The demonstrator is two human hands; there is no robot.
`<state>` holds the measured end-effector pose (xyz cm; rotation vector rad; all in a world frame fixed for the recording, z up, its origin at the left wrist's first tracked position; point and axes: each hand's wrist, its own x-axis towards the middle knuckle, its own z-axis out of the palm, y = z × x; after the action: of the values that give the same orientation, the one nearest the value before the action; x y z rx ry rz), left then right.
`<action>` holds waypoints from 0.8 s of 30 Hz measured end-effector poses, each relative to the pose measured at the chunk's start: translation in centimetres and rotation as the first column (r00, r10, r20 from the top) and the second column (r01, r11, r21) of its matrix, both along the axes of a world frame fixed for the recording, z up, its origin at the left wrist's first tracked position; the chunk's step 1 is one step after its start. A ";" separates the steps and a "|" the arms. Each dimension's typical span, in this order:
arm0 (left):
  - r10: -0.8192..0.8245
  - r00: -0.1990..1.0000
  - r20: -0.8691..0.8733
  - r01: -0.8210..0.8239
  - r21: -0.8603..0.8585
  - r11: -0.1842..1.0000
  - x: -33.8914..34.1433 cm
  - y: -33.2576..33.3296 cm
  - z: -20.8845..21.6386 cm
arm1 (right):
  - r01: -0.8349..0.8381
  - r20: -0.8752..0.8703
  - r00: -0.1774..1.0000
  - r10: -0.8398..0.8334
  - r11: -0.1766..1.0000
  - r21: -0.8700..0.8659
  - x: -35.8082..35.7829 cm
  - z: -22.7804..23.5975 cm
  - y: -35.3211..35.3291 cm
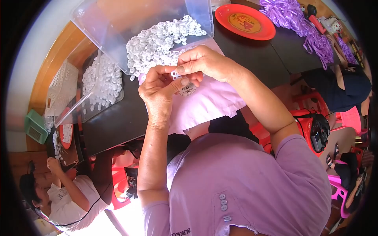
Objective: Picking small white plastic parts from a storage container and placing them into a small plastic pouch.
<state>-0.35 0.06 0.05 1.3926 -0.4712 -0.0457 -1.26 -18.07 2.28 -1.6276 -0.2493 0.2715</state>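
Note:
Both of my hands meet over a pink cloth [208, 100] spread at the table's edge and over my lap. My left hand [159, 86] pinches a small white plastic piece with holes [176, 74] between thumb and fingers. From the other side, my right hand [201, 65] closes thumb and finger on the upper edge of the same piece. Just beyond my hands lies a large heap of similar small white pieces [157, 43], partly inside a tipped clear plastic bin [106, 23]. Its near part spills onto the cloth, partly hidden by my fingers.
A second clear container [118, 98] of white pieces stands left, near a white basket [63, 86] and a green basket [36, 126]. A red plate [245, 22] and purple ribbons [287, 19] lie far right. One person [71, 196] sits left; others sit right.

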 end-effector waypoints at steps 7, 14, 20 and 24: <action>0.005 1.000 -0.029 -0.005 0.001 1.000 -0.3 -0.5 0.3 | 0.003 0.083 0.997 -0.005 1.000 0.027 -0.1 -0.4 -0.3; 0.003 1.000 -0.009 -0.003 0.046 0.999 -0.7 -0.1 0.4 | -0.023 0.066 0.998 0.021 0.999 0.025 -0.4 -0.4 -0.3; 0.006 0.993 0.118 -0.017 0.097 0.995 -0.5 0.0 -0.1 | -0.090 0.052 0.995 0.087 0.993 0.070 -0.6 -0.3 -0.6; -0.019 0.990 0.139 0.013 0.042 0.999 -0.3 -0.2 -0.3 | -0.033 0.087 0.996 0.027 0.998 0.060 -0.6 -0.2 -0.4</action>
<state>-0.68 -0.10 -0.20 1.4378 -0.6006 0.0290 -1.85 -18.46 2.07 -1.5774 -0.3446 0.2152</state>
